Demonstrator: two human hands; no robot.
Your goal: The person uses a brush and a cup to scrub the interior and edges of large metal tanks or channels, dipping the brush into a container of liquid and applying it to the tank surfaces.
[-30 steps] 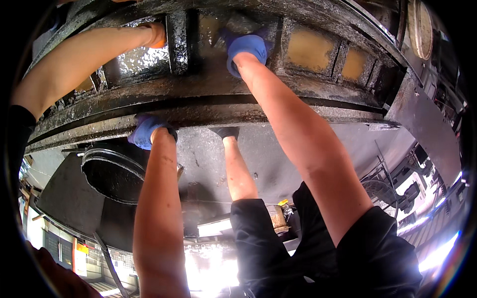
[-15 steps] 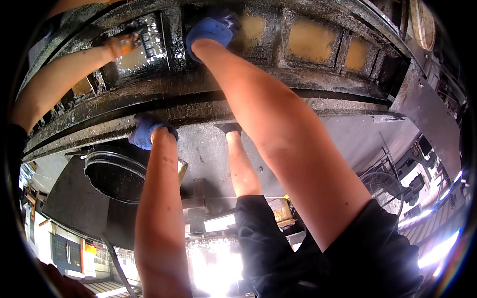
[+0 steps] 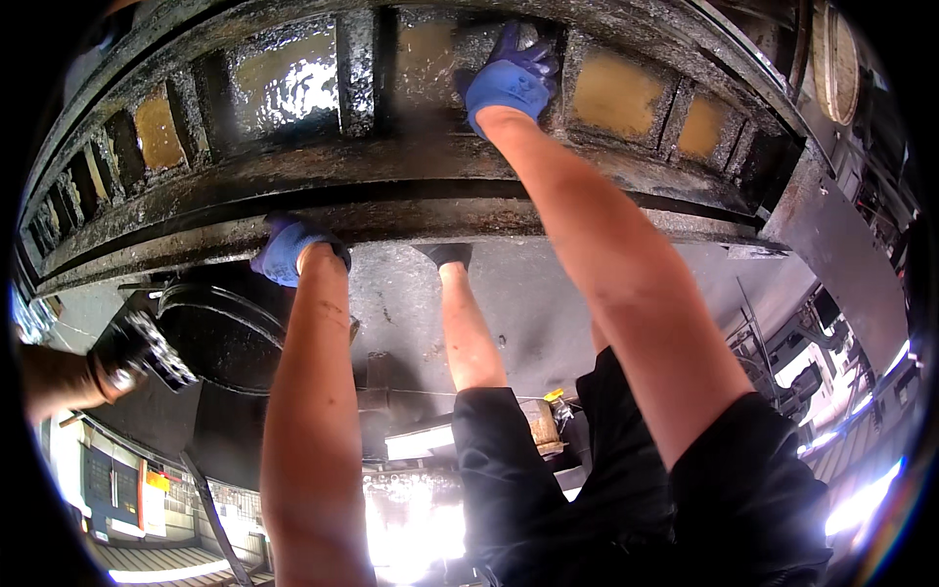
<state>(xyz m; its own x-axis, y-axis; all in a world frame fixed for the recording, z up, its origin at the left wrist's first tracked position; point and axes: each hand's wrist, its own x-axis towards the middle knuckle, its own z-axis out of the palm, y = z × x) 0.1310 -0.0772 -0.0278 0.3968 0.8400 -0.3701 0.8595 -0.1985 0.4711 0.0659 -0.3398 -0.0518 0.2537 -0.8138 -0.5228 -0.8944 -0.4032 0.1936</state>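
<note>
My right hand (image 3: 509, 83), in a blue glove with dark wet fingertips, reaches into a long black frame (image 3: 421, 161) coated in glossy dark residue. Its fingers are spread against the wall beside a recess with a yellow-brown bottom (image 3: 614, 92). A pale shiny patch shows between the fingers; whether it is something held I cannot tell. My left hand (image 3: 293, 250), also gloved in blue, is closed over the frame's near rail (image 3: 401, 221), its fingertips hidden. At far left, another person's hand (image 3: 93, 380) holds a dark block with pale dots, brush-like (image 3: 161, 354).
A round black tub (image 3: 220, 333) stands below the rail at left. A grey panel (image 3: 851, 245) meets the frame's right end. My legs stand beneath the arms, with a dark shoe (image 3: 445, 254) close to the rail. A diagonal bar (image 3: 217, 514) rises at lower left.
My right hand has moved right along the inside of the frame. The other person's hand has left the recess at left and dropped outside the frame. My left hand stays on the rail.
</note>
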